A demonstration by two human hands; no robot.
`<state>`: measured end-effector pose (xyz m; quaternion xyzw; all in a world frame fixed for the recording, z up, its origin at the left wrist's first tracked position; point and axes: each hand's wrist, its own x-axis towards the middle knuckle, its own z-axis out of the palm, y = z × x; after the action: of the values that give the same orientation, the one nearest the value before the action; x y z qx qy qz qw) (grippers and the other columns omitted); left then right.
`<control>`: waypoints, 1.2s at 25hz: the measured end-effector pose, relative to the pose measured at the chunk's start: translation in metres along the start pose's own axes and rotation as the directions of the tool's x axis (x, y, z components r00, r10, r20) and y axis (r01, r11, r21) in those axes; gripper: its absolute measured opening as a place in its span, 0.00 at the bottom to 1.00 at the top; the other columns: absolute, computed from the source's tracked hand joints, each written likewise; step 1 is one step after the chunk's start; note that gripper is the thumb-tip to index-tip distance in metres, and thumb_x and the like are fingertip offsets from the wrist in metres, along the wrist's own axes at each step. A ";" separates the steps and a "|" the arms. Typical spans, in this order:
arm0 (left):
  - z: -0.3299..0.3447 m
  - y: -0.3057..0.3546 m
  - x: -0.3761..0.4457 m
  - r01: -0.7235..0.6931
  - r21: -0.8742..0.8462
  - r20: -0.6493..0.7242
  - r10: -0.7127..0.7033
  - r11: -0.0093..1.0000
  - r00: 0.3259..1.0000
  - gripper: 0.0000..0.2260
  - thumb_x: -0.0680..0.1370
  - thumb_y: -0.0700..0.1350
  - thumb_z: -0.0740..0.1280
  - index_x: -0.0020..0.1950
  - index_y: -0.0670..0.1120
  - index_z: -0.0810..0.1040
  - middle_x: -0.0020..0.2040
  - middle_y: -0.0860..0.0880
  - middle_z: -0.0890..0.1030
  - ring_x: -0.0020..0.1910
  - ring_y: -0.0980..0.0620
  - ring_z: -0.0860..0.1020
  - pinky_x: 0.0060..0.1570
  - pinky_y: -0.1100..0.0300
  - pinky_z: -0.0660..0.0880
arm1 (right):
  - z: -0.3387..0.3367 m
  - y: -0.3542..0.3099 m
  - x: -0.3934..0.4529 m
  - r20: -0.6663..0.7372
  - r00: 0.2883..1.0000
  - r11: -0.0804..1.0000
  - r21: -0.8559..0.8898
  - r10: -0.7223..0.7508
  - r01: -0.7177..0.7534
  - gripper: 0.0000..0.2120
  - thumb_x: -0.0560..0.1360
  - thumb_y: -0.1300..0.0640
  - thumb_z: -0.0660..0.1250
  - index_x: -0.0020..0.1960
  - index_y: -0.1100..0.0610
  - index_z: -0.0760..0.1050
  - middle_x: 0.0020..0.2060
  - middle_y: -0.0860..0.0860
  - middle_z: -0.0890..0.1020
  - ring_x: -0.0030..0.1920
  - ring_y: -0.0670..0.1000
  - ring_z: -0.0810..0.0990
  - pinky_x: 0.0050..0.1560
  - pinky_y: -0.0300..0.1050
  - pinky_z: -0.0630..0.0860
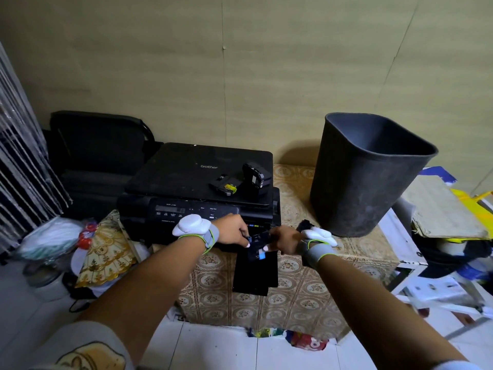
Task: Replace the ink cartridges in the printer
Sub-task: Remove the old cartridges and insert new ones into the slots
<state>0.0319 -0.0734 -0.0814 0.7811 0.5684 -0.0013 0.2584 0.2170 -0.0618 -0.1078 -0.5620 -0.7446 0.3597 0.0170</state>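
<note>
Cyan cartridge (256,252) at frame centre, before printer (197,190) cartridge bay, pinched between left hand (231,231) and right hand (285,240). Judged step: seating or pulling it; cannot tell which. Two loose cartridges (241,181) on printer lid. Next move needs square alignment with slot.

Black printer (197,188) flat on patterned cloth, lid shut, brand name in pale letters on top, control panel with buttons along front edge. Cartridge door at lower front right hanging open, coloured strips of slots just visible above. Two black cartridges on lid near right edge: one (225,185) lying flat with yellow label up, other (256,180) standing upright just beside it. Third cartridge (257,249), black with blue label, at open door, partly hidden
</note>
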 end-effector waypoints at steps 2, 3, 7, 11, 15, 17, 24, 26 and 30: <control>0.002 -0.003 -0.001 0.031 -0.058 -0.028 -0.032 0.998 0.999 0.15 0.74 0.46 0.72 0.56 0.37 0.82 0.54 0.41 0.84 0.54 0.46 0.81 0.46 0.66 0.68 | -0.001 0.000 0.000 -0.015 1.000 0.999 0.034 -0.005 0.005 0.09 0.72 0.55 0.70 0.48 0.57 0.74 0.42 0.53 0.75 0.45 0.50 0.72 0.44 0.40 0.67; 0.002 -0.004 -0.002 0.041 -0.080 -0.035 -0.043 0.996 0.998 0.15 0.74 0.45 0.72 0.56 0.37 0.82 0.54 0.41 0.84 0.52 0.46 0.81 0.46 0.66 0.68 | -0.001 0.001 0.000 -0.013 1.000 0.998 0.059 -0.008 0.009 0.09 0.72 0.56 0.70 0.46 0.56 0.71 0.39 0.51 0.74 0.44 0.51 0.71 0.43 0.40 0.67; 0.003 -0.006 -0.006 0.045 -0.106 -0.030 -0.048 0.993 0.998 0.16 0.74 0.45 0.72 0.58 0.38 0.81 0.56 0.41 0.83 0.57 0.45 0.80 0.54 0.59 0.75 | 0.001 0.002 -0.002 -0.022 0.999 0.996 0.079 -0.030 0.031 0.10 0.72 0.56 0.70 0.39 0.54 0.69 0.35 0.49 0.72 0.43 0.50 0.69 0.44 0.39 0.65; 0.004 -0.004 -0.006 0.055 -0.138 -0.047 -0.062 0.989 0.997 0.17 0.74 0.45 0.72 0.60 0.39 0.81 0.57 0.40 0.82 0.58 0.45 0.80 0.53 0.62 0.73 | 0.002 0.003 -0.004 -0.064 0.997 0.993 0.104 -0.051 0.058 0.12 0.72 0.57 0.70 0.36 0.54 0.66 0.33 0.50 0.71 0.42 0.49 0.67 0.43 0.39 0.64; 0.001 -0.002 -0.008 0.058 -0.182 -0.101 -0.077 0.982 0.992 0.16 0.74 0.46 0.72 0.59 0.41 0.81 0.55 0.38 0.83 0.50 0.45 0.80 0.47 0.66 0.68 | 0.000 0.004 -0.005 -0.126 0.989 0.981 0.166 -0.077 0.097 0.10 0.72 0.59 0.70 0.38 0.55 0.69 0.39 0.55 0.72 0.42 0.49 0.68 0.43 0.40 0.65; -0.001 0.000 -0.009 0.043 -0.188 -0.104 -0.063 0.981 0.993 0.16 0.75 0.46 0.71 0.60 0.40 0.80 0.51 0.35 0.82 0.46 0.44 0.79 0.47 0.63 0.71 | -0.001 0.004 -0.004 -0.139 0.987 0.979 0.176 -0.079 0.104 0.07 0.72 0.59 0.70 0.43 0.60 0.73 0.39 0.54 0.74 0.43 0.49 0.69 0.45 0.41 0.66; -0.002 0.001 -0.009 0.025 -0.253 -0.094 -0.050 0.967 0.994 0.14 0.75 0.44 0.70 0.58 0.38 0.78 0.48 0.37 0.85 0.43 0.53 0.77 0.46 0.65 0.70 | -0.002 0.004 -0.003 -0.200 0.977 0.975 0.191 -0.078 0.117 0.09 0.71 0.58 0.71 0.43 0.55 0.71 0.41 0.51 0.75 0.44 0.48 0.71 0.45 0.36 0.64; -0.001 0.001 -0.008 0.032 -0.275 -0.095 -0.060 0.961 0.994 0.14 0.75 0.43 0.71 0.57 0.37 0.79 0.50 0.37 0.85 0.44 0.54 0.77 0.46 0.66 0.70 | -0.001 0.005 -0.003 -0.211 0.974 0.971 0.204 -0.079 0.123 0.08 0.71 0.59 0.71 0.43 0.55 0.71 0.40 0.50 0.75 0.44 0.49 0.71 0.43 0.35 0.64; 0.000 0.000 -0.007 0.057 -0.282 -0.035 -0.069 0.958 0.997 0.16 0.74 0.43 0.71 0.59 0.37 0.77 0.46 0.39 0.83 0.45 0.55 0.75 0.48 0.65 0.68 | -0.001 0.006 -0.001 -0.195 0.976 0.954 0.262 -0.097 0.147 0.07 0.71 0.64 0.70 0.47 0.57 0.75 0.41 0.52 0.76 0.46 0.49 0.72 0.49 0.39 0.69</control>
<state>0.0300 -0.0798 -0.0795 0.7180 0.5931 0.0881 0.3536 0.2234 -0.0617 -0.1098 -0.5372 -0.7163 0.4054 0.1843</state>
